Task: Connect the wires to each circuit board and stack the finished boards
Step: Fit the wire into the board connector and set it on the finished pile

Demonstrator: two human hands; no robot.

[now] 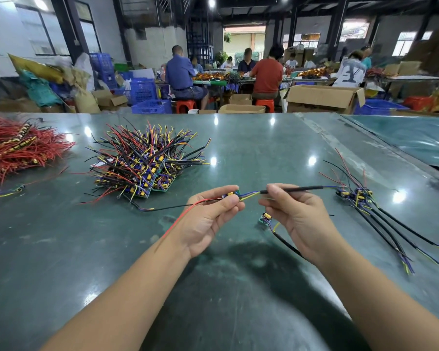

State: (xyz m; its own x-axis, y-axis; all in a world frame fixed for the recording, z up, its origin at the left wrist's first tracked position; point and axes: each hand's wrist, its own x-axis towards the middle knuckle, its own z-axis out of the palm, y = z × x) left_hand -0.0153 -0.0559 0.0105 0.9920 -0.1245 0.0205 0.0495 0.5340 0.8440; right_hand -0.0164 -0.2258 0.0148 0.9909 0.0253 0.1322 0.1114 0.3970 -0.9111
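Above bare glossy green desk (238,148), our left hand (208,219) pinches a small green circuit board (232,195); our right hand (296,216) pinches its black-sleeved wire (294,190). Beyond left, a tangled board pile (142,163); right, finished boards (355,195).

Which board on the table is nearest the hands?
The lone board lying just below the right hand, its black cable trailing toward the wrist. The big pile and right-side cluster sit farther off.

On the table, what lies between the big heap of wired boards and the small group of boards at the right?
In the head view, between the heap and the group is bare green table, glossy with lamp reflections.
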